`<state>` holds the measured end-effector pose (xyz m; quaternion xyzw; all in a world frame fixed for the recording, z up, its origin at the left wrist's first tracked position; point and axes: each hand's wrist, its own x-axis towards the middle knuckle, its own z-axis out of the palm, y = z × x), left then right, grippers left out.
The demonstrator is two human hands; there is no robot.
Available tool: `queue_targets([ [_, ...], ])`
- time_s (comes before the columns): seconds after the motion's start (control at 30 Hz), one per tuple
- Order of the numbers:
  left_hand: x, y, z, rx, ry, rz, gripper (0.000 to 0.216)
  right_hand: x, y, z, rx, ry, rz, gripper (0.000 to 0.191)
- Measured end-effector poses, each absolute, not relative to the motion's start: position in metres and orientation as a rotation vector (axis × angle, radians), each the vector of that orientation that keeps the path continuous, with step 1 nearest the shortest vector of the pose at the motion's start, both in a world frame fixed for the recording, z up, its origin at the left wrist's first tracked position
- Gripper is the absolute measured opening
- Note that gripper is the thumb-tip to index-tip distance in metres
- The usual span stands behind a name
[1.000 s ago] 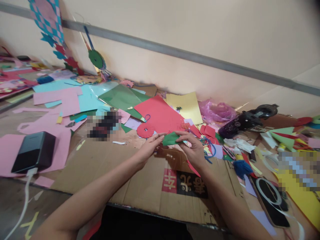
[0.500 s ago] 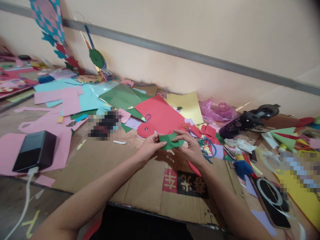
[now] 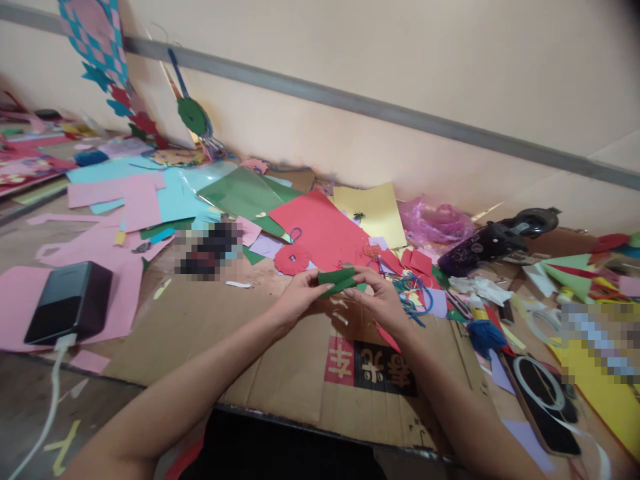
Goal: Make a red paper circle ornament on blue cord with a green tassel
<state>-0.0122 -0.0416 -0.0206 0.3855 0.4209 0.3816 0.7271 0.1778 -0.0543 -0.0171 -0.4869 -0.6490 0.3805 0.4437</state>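
Note:
A small piece of green paper [image 3: 336, 280], bent or folded lengthwise, is held up above the cardboard sheet [image 3: 240, 347]. My left hand [image 3: 299, 297] pinches its left end, thumb in front. My right hand [image 3: 375, 297] grips the right end between thumb and fingers. Just behind my left hand lies a red scalloped paper disc [image 3: 291, 259] with a blue loop of cord. Beyond both hands a large red paper sheet [image 3: 320, 223] is spread out. Below my right wrist a red scrap [image 3: 387, 337] shows in part.
A black power bank [image 3: 70, 303] with a white cable stands on pink paper at left. To the right are a dark bottle [image 3: 493, 243] on its side, blue cord [image 3: 420, 300], a blue yarn bundle [image 3: 486, 339] and a phone [image 3: 540, 407] under a tape ring.
The green paper has gone from a wider, flatter face to a narrow folded strip. My right fingers have come down from its top edge to grip its right end.

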Motion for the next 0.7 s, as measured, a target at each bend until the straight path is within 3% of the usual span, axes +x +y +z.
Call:
queue_targets([
  [0.23,-0.012,-0.043,-0.018,0.88,0.944,0.82,0.034,0.175,-0.054,-0.024,-1.208,-1.464,0.95,0.017],
  [0.47,-0.013,-0.04,-0.025,0.94,0.938,0.847,0.051,0.177,-0.052,-0.031,-1.271,-1.397,0.96,0.023],
  [0.7,-0.01,-0.044,-0.021,1.085,0.872,0.854,0.036,0.174,-0.053,-0.028,-1.243,-1.334,0.984,0.019],
])
